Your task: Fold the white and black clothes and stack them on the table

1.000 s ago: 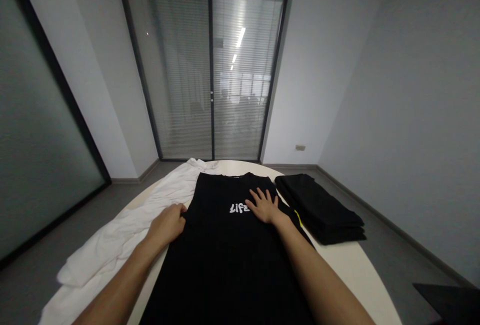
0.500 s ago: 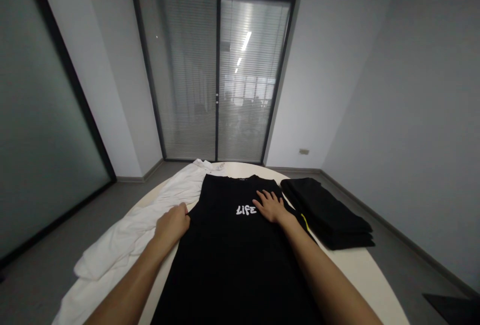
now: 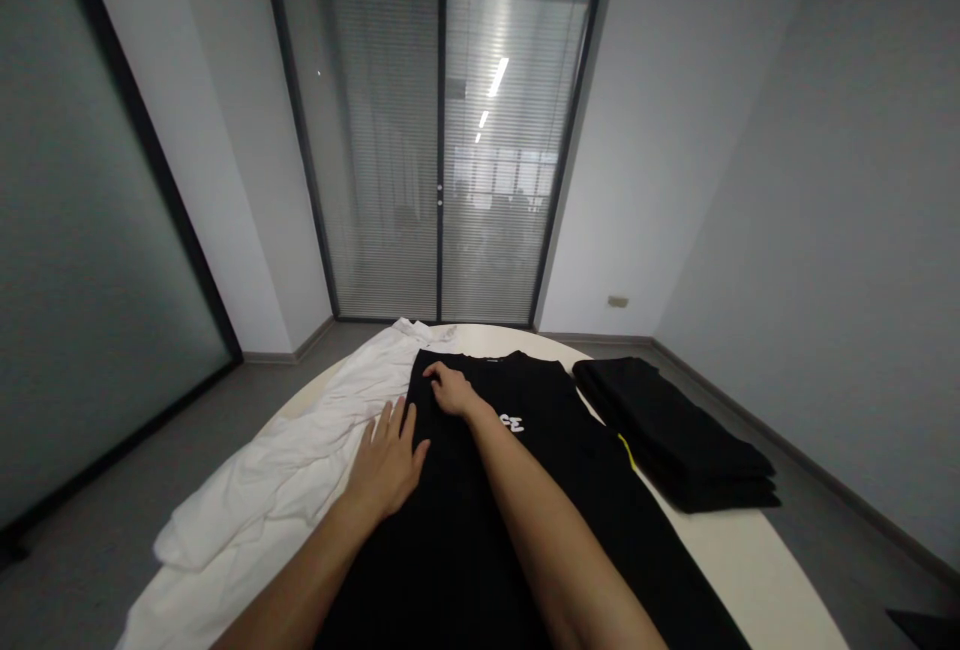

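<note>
A black T-shirt [image 3: 465, 490] lies spread out, neckline away from me, with white lettering [image 3: 512, 423] on its chest partly covered by my right forearm. My left hand [image 3: 388, 465] is open, its fingers spread flat over the shirt's left edge. Across the shirt reaches my right hand [image 3: 452, 392], near the upper left shoulder. Its fingers are bent and a little apart, touching the fabric, and no fold of cloth shows between them.
White crumpled cloth [image 3: 247, 480] covers the left side of the round pale table [image 3: 757, 560]. Folded black garments [image 3: 675, 440] are stacked at the right. A yellow strip [image 3: 627, 452] shows beside the shirt. Beyond stands a glass door [image 3: 390, 160] with blinds.
My right hand has moved left across the chest to the left shoulder. My left hand has let go of the shirt's left edge and opened, shifting slightly right.
</note>
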The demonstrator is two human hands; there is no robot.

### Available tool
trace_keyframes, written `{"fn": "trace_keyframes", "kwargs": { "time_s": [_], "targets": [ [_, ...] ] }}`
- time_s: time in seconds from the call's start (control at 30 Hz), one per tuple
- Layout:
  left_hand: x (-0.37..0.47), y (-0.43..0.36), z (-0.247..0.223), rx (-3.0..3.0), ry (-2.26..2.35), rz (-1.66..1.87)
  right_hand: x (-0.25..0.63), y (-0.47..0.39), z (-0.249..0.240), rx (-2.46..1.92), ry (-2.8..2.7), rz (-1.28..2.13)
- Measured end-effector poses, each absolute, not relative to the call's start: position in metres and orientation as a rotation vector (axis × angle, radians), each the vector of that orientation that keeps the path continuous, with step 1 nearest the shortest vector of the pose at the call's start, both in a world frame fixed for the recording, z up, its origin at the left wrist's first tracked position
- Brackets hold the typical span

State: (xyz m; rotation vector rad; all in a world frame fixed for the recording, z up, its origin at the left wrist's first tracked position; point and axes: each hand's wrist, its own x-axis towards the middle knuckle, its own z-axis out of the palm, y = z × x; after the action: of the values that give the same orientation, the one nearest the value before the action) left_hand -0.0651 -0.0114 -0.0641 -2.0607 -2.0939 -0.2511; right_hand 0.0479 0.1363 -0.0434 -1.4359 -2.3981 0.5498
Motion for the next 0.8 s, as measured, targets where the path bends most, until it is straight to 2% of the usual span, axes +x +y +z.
{"fn": "trace_keyframes", "kwargs": {
  "time_s": [0.13,0.3,0.43,0.6,0.8],
  "targets": [
    [-0.059,-0.01,-0.081,-2.055,-2.175,-0.11,0.027,0.141,-0.05,-1.357,-2.393,0.577],
    [-0.053,-0.009,-0.078,-1.934,-2.193,-0.073,0.021,0.137,-0.062,-1.295,-2.454,0.569],
    [-0.053,-0.008,-0.077,-1.983,-2.118,-0.15,0.038,0.127,-0.059,-1.315,-2.496,0.397],
    [-0.058,-0.006,-0.078,-2.22,-2.039,-0.22,0.104,0.119,-0.031,-1.629,-2.408,0.1],
    [-0.059,-0.006,-0.08,-2.279,-2.11,-0.252,0.217,0.109,-0.013,-2.029,-2.193,0.038]
  ]
}}
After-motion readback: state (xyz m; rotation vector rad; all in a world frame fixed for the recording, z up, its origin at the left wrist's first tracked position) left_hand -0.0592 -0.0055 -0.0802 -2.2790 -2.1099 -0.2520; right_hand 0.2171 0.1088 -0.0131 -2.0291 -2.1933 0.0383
